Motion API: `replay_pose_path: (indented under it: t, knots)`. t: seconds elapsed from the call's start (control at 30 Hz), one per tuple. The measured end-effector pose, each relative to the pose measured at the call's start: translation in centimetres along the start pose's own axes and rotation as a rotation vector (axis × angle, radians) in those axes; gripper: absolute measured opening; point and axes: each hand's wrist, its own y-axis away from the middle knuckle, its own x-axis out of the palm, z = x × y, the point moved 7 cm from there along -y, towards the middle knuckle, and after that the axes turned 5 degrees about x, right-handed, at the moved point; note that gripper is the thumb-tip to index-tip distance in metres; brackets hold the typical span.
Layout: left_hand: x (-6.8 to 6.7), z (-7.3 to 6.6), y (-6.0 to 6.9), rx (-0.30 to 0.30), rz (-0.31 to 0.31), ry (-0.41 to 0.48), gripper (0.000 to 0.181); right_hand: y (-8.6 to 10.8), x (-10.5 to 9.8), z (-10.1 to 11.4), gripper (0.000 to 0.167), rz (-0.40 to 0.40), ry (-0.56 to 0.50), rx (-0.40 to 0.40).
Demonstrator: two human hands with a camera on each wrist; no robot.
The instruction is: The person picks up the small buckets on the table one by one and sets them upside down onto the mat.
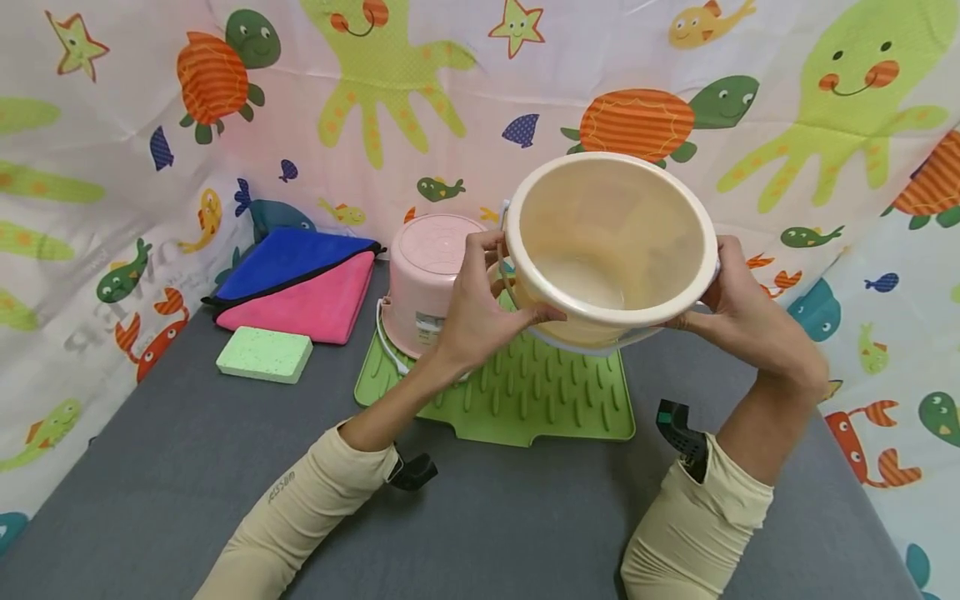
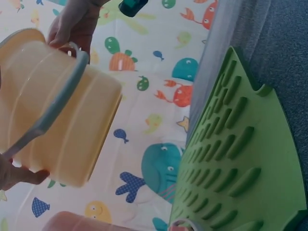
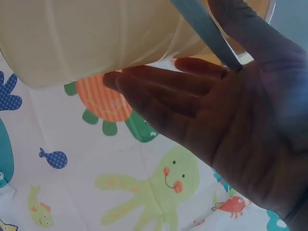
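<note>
Both hands hold a cream bucket (image 1: 577,217) in the air above a green drying mat (image 1: 555,408). The bucket is tilted, its open mouth facing me, and nothing shows inside. My left hand (image 1: 483,312) grips its left side, thumb along the rim. On the opposite side my right hand (image 1: 742,317) has its thumb near the rim and its fingers (image 3: 159,96) along the outer wall. The bucket's grey handle (image 2: 57,106) hangs across the wall in the left wrist view. A pink bucket (image 1: 435,258) stands upside down on the mat, partly behind my left arm.
At the left lie a folded blue and pink cloth (image 1: 307,292) and a pale green sponge (image 1: 265,354). The grey table (image 1: 487,517) runs back to a patterned curtain (image 1: 420,100) printed with sea animals.
</note>
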Motion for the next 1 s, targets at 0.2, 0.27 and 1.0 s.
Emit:
replay_pose_path:
  t: [0.2,0.27,1.0]
  knots:
    - [-0.1,0.8,-0.6,-0.093,0.027,0.104,0.108,0.4,-1.2,-0.2,0.083,-0.059,-0.105,-0.066]
    - [-0.2,1.0,-0.8,-0.119,0.04,0.089,0.113,0.5,-1.4,-0.3,0.082,-0.06,-0.133,-0.087]
    - [0.0,2.0,-3.0,-0.233,0.093,0.165,0.102,0.0,-2.3,-1.2,0.084,-0.126,0.032,-0.101]
